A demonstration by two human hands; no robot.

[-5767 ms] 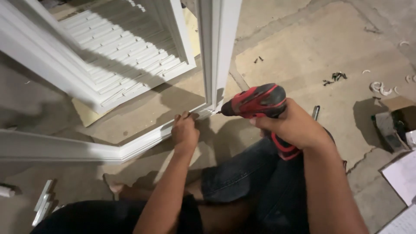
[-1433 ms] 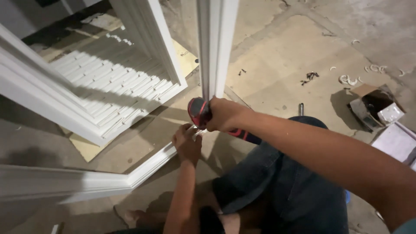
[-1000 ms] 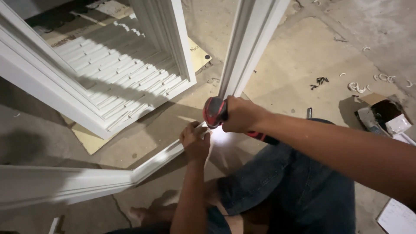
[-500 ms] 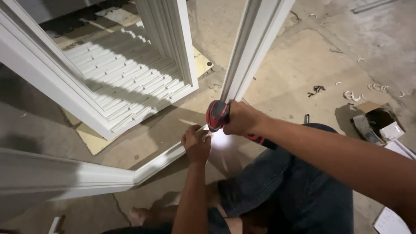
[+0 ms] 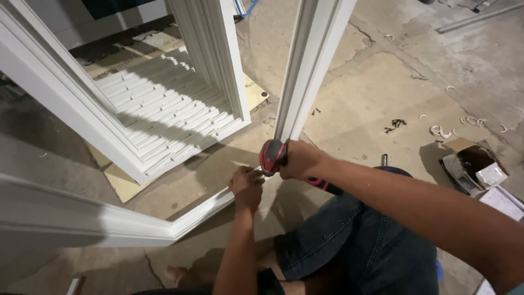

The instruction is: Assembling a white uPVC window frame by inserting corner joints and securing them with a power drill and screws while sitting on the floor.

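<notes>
A white moulded door frame (image 5: 60, 216) lies across a concrete floor (image 5: 382, 82), its upright rail (image 5: 305, 71) meeting the lower rail at a corner; a white louvred panel (image 5: 164, 117) sits behind; the right hand (image 5: 299, 159) grips a red-and-black cordless drill (image 5: 273, 156) at that corner; the left hand (image 5: 246, 186), fingers curled, presses on the lower rail just beside the drill.
</notes>
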